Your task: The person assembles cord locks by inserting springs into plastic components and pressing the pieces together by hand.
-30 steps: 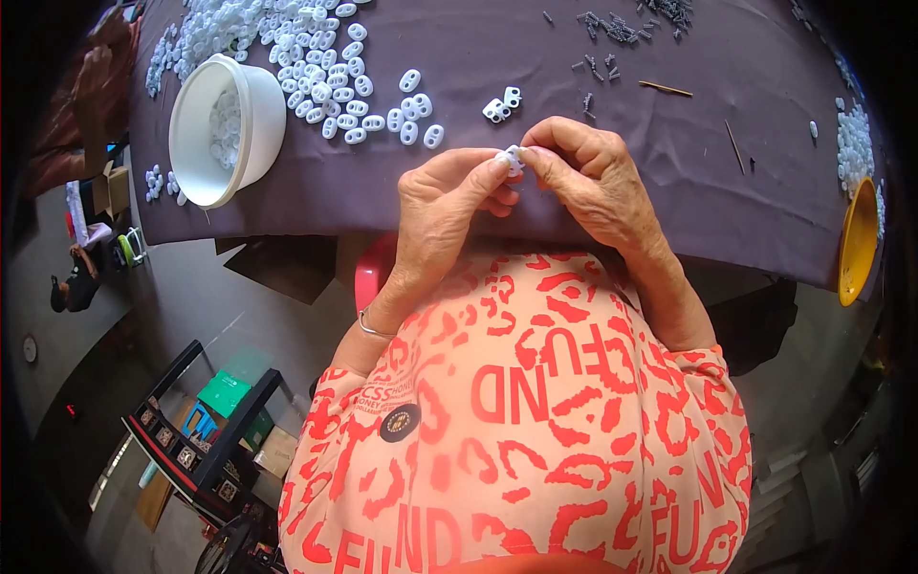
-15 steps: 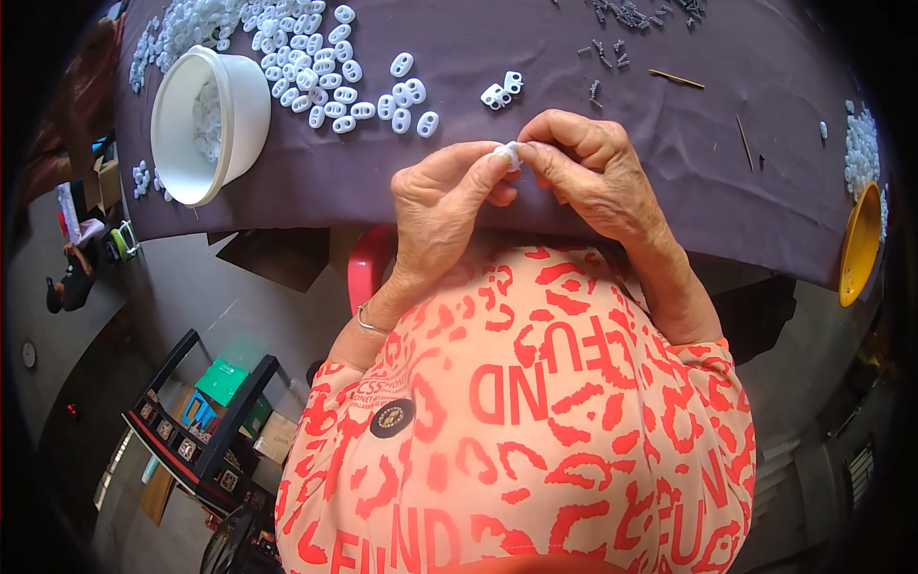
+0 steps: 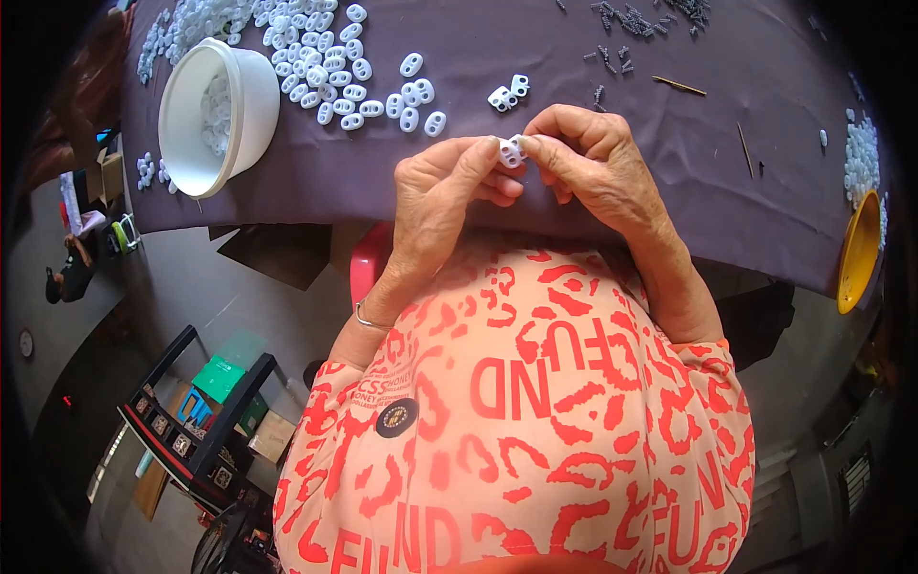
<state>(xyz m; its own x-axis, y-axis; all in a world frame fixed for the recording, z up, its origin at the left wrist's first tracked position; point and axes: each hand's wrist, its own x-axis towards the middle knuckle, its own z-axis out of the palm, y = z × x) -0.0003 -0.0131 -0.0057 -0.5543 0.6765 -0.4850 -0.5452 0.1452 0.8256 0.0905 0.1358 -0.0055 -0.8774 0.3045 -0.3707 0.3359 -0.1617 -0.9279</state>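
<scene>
Between my two hands, above the near part of the table, is a small white two-hole cord lock [image 3: 511,154], its holes showing. My left hand [image 3: 435,191] pinches it between thumb and fingers. The thumb and forefinger of my right hand [image 3: 602,167] close on its right end, where a small whitish part shows; the fingertips partly hide it. Just beyond my hands lie a few joined-looking white cord locks [image 3: 508,93]. Farther left spreads a heap of white two-hole oval pieces [image 3: 335,67], with several strays nearer me.
A white tub [image 3: 258,120] tilts at the left, translucent pieces inside. Small dark springs [image 3: 636,19] lie scattered at the far right, near a brass-coloured pointed tool [image 3: 679,87] and a thin stick [image 3: 745,150]. By the right edge are a yellow bowl [image 3: 859,251] and small translucent pieces [image 3: 861,153].
The cord lock has turned in my fingers, so more of its holed face shows. My right fingertips have shifted slightly along it. The whole view has moved a little.
</scene>
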